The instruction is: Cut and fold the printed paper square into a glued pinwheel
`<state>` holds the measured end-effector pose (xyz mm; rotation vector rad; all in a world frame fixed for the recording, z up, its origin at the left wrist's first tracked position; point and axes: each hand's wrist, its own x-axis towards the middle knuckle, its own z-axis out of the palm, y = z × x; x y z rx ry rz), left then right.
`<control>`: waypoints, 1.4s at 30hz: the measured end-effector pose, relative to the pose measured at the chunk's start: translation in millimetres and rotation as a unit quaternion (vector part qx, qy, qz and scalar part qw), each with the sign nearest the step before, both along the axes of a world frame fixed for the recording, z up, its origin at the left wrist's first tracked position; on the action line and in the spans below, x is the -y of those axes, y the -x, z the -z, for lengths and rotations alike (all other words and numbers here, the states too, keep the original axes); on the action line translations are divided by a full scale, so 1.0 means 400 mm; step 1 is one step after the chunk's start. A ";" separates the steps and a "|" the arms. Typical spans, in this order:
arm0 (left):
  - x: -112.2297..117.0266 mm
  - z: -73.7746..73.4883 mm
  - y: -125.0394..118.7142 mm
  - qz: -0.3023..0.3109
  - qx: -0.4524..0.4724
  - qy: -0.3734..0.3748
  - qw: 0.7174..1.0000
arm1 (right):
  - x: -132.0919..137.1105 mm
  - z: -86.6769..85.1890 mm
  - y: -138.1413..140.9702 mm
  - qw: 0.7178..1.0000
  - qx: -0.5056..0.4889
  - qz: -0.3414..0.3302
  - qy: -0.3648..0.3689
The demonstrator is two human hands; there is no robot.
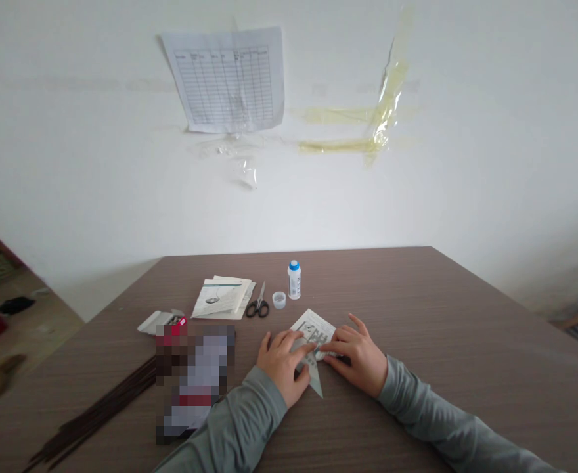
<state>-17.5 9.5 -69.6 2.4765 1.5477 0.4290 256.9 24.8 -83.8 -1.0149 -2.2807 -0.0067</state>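
Observation:
A small printed paper sheet (311, 322), partly folded with a pointed corner toward me, lies on the table between my hands. My left hand (284, 364) rests over its left side, fingers spread and pressing it down. My right hand (358, 351) is at the right edge, thumb and index finger closed on the paper while the little finger sticks up. My fingers cover part of the folds. Beyond the sheet stand a white glue bottle (294, 282) with a blue top and a translucent cap (279, 301).
Black-handled scissors (258, 307) lie beside a stack of folded papers (222, 297). Left of my forearm are a small open box (163, 322), a blurred-out item (198, 381) and a bundle of thin dark sticks (102, 410). The wooden table (441, 309) meets a white wall.

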 end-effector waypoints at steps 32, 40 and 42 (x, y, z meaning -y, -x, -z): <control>0.003 -0.015 -0.004 -0.013 -0.004 0.016 1.000 | -0.004 0.002 -0.003 1.000 0.004 -0.011 0.005; 0.003 -0.012 -0.003 -0.020 0.002 0.018 1.000 | 0.001 -0.003 -0.002 1.000 0.007 -0.010 0.009; 0.001 -0.010 -0.004 -0.022 0.002 0.020 1.000 | 0.002 -0.005 -0.002 1.000 0.007 -0.008 0.010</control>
